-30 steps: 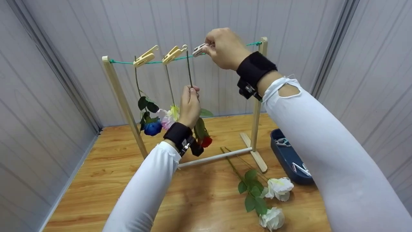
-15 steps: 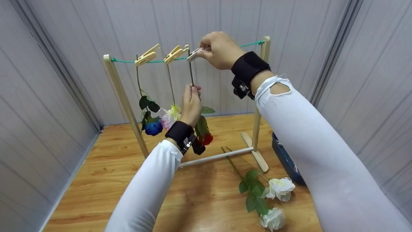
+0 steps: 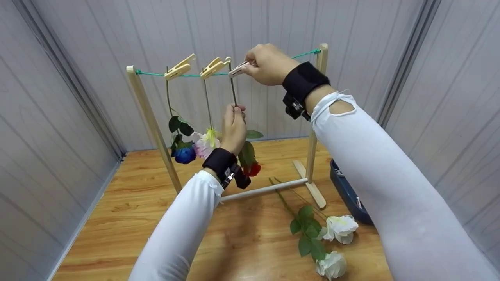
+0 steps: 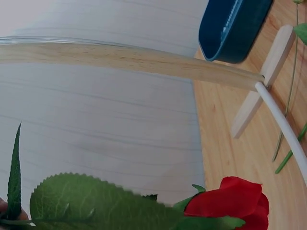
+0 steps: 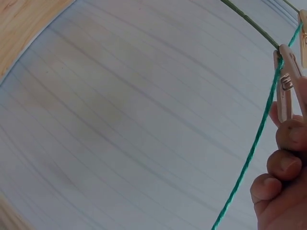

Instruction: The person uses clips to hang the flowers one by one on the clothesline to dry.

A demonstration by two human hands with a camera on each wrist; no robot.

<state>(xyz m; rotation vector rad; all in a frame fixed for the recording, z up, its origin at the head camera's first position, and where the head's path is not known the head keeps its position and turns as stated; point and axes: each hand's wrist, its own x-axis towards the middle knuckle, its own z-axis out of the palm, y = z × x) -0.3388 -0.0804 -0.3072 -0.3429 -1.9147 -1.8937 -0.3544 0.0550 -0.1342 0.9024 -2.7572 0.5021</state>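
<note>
A red rose (image 3: pixel 253 169) hangs head down, its stem pinched between the thumb and fingers of my left hand (image 3: pixel 234 127). My right hand (image 3: pixel 269 64) pinches a pale clothespin (image 5: pixel 284 86) whose tips sit at the green cord (image 5: pixel 256 139) and the upper end of the rose's stem. To the left, two yellow clothespins (image 3: pixel 178 72) clip other stems to the cord. From them hang a blue rose (image 3: pixel 185 154) and a pink-white flower (image 3: pixel 205 145), partly behind my left hand. In the left wrist view, the rose's green leaf (image 4: pixel 96 201) fills the lower edge.
A wooden rack with two posts (image 3: pixel 150 121) and a white bottom bar (image 3: pixel 265 190) carries the cord. Two white flowers (image 3: pixel 331 265) with leafy stems lie on the wooden table (image 3: pixel 218 249). A dark blue bin (image 3: pixel 351 199) with clothespins stands right, partly behind my right sleeve.
My right hand has moved left and slightly down, bringing the pale clothespin to the rose's stem at the cord. My left hand has stayed around the stem, shifting slightly right.
</note>
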